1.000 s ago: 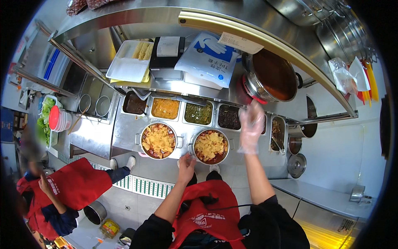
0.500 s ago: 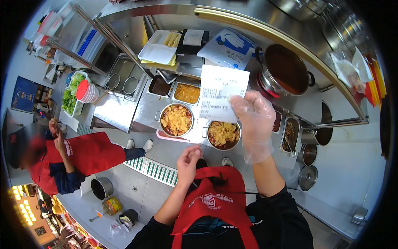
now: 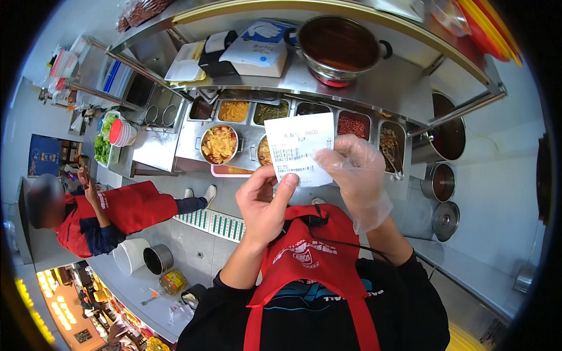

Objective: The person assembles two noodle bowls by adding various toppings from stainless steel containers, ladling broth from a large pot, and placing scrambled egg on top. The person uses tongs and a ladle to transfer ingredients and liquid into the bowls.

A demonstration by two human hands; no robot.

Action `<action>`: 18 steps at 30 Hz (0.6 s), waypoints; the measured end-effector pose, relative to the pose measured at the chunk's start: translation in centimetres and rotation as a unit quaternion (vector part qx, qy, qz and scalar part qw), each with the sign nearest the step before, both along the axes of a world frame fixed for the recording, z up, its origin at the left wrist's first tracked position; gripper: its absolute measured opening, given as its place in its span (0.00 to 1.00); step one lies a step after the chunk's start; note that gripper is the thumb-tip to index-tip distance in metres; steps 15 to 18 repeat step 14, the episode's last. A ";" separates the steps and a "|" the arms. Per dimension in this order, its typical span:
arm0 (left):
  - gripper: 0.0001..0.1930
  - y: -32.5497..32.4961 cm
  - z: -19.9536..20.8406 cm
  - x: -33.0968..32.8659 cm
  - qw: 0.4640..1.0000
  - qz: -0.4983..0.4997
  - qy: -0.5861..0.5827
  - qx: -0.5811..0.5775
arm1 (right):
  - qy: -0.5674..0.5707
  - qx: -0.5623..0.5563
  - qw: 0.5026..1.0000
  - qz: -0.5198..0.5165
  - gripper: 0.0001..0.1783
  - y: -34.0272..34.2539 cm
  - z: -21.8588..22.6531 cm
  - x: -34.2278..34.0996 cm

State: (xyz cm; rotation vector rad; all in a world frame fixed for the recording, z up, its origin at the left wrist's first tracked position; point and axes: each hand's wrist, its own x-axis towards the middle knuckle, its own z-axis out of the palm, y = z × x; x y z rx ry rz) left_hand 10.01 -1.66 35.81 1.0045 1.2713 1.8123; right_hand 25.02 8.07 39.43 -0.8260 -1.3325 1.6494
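Observation:
A white printed paper slip point(image 3: 298, 137) is held up in front of my chest. My right hand point(image 3: 357, 178), in a clear plastic glove, pinches its right edge. Bare, my left hand point(image 3: 264, 202) has thumb and fingers closed on the lower left corner. Behind the paper, on the steel counter, a metal pot point(image 3: 220, 145) is filled with yellow chunky food in reddish sauce. A second such pot point(image 3: 263, 153) is mostly hidden by the slip.
Steel trays of toppings line the counter, with orange paste point(image 3: 234, 111) and red beans or peanuts point(image 3: 353, 126). Above, a shelf carries a large pot of brown liquid point(image 3: 339, 44) and a black printer point(image 3: 218, 54). A co-worker in a red apron point(image 3: 137, 205) stands at left.
My left hand has risen and taken hold of the slip's lower left corner. The slip and my right hand are lower in the picture, and the view has shifted.

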 end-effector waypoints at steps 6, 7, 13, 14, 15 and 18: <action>0.17 -0.7 0.7 7.8 1.000 0.012 0.015 0.002 | 0.023 0.002 0.999 -0.028 0.08 -0.9 -1.0 8.0; 0.18 -1.0 1.0 8.8 1.000 0.016 0.020 0.006 | 0.029 0.005 0.999 -0.027 0.08 -1.3 -0.8 9.0; 0.23 -2.4 2.9 12.7 0.996 0.031 0.068 0.052 | 0.080 0.051 0.995 -0.008 0.10 -2.1 0.6 13.3; 0.24 -2.7 3.0 13.0 0.995 0.032 0.072 0.064 | 0.101 0.055 0.993 -0.002 0.11 -2.1 0.5 13.4; 0.24 -2.7 3.0 13.0 0.995 0.032 0.072 0.064 | 0.101 0.055 0.993 -0.002 0.11 -2.1 0.5 13.4; 0.24 -2.7 3.0 13.0 0.995 0.032 0.072 0.064 | 0.101 0.055 0.993 -0.002 0.11 -2.1 0.5 13.4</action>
